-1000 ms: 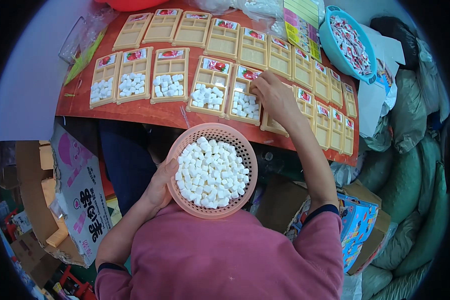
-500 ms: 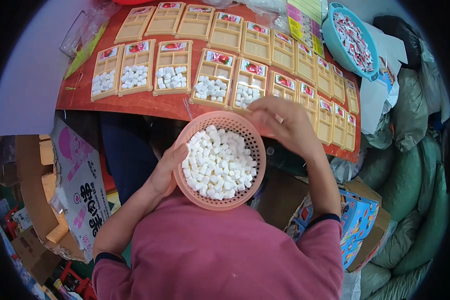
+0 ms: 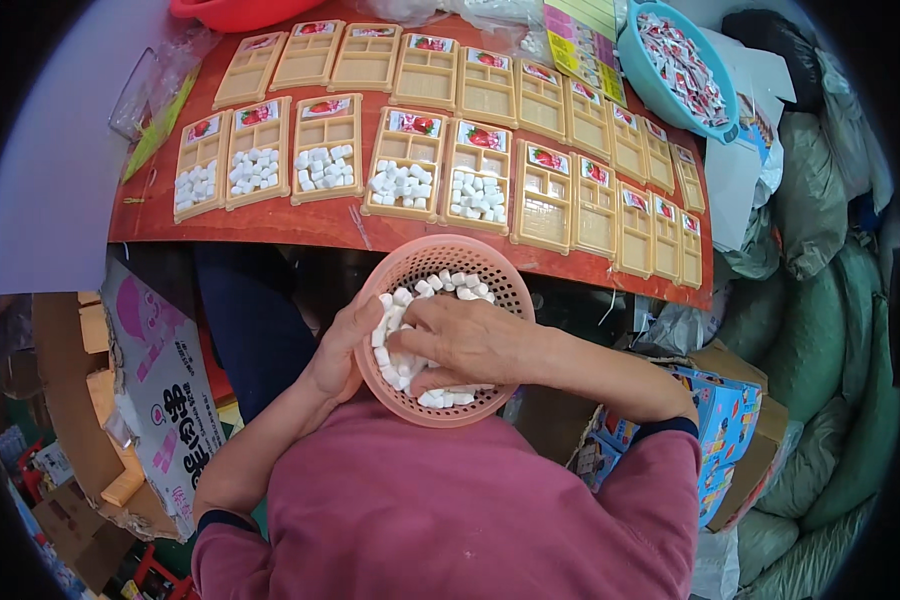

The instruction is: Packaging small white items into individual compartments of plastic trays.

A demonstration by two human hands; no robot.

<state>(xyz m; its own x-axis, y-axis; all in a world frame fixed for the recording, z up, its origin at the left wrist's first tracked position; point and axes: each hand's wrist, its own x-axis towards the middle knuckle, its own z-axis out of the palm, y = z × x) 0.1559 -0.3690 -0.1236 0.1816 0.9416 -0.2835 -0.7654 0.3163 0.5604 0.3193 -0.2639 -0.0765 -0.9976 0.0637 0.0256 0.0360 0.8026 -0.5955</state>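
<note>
Our left grip [image 3: 345, 345] clasps the basket [image 3: 442, 256], probably steadying it beneath our right grip [image 3: 467, 345], half-curled among marshmallows [image 3: 448, 398], holding what we cannot tell; trays [image 3: 544, 220] lie beyond

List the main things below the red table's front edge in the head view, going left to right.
Pink-printed cardboard box → left hand → pink basket → blue printed boxes → green sacks.

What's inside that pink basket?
Small white marshmallows, with the right hand in among them. The basket's bottom is covered by marshmallows, and whatever lies under that hand is hidden too.
</note>
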